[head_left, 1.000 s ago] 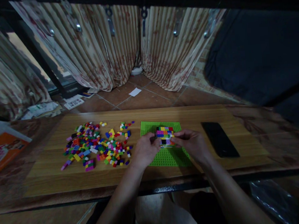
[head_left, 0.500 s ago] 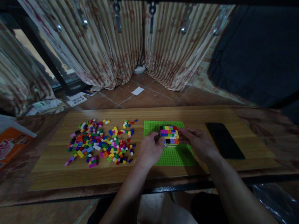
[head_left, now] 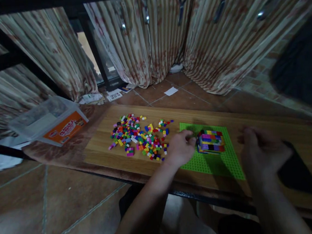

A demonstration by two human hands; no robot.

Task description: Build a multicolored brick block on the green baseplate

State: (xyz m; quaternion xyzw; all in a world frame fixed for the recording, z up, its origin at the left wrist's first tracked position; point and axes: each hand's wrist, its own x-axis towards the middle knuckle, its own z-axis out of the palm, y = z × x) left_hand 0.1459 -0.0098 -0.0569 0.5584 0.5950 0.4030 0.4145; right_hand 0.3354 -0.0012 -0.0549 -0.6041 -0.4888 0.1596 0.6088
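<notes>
A block model (head_left: 210,141) of many-coloured toy bricks sits on the green studded baseplate (head_left: 214,164). My left hand (head_left: 182,148) is over the plate's left side, just left of the model and apart from it. Its thumb and forefinger are parted, and I see nothing between them. My right hand (head_left: 261,151) is off the plate's right edge, away from the model. Motion smears its fingers, so whether they hold anything cannot be made out. Loose toy bricks (head_left: 147,141) lie in a spread pile left of my left hand.
A black flat slab (head_left: 299,172) lies right of the plate, partly behind my right hand. At the wooden board's (head_left: 101,151) far left stands a clear plastic tub (head_left: 44,121) with an orange label. A small joined brick piece (head_left: 130,151) sits at the pile's front edge.
The view has swung left, bringing the whole tub into sight. Both hands have let go of the block model; my right hand has drawn away to the right, my left slightly left.
</notes>
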